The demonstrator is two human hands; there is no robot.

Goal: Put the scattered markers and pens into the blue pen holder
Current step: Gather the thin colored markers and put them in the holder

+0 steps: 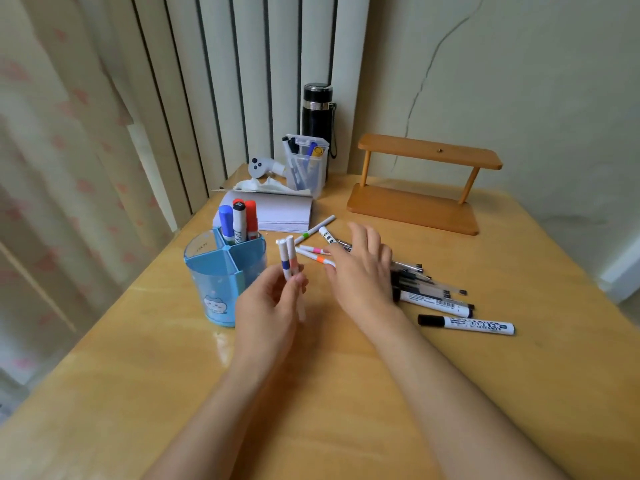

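The blue pen holder [216,285] stands at the table's left, with three thick markers [238,221] upright in its back compartment. My left hand [268,303] is just right of the holder, shut on two thin white pens [288,259] held upright. My right hand [363,268] hovers open, palm down, over the scattered pile. Thin white pens with coloured bands [313,252] lie beyond its fingertips. Black-capped white markers [465,323] and clear pens [429,284] lie to its right, partly hidden by the hand.
A stack of white paper [284,211] lies behind the holder. A clear box of pens [306,166], a black flask [317,110] and a white controller [261,166] stand at the back. A wooden shelf stand [422,183] is at the back right.
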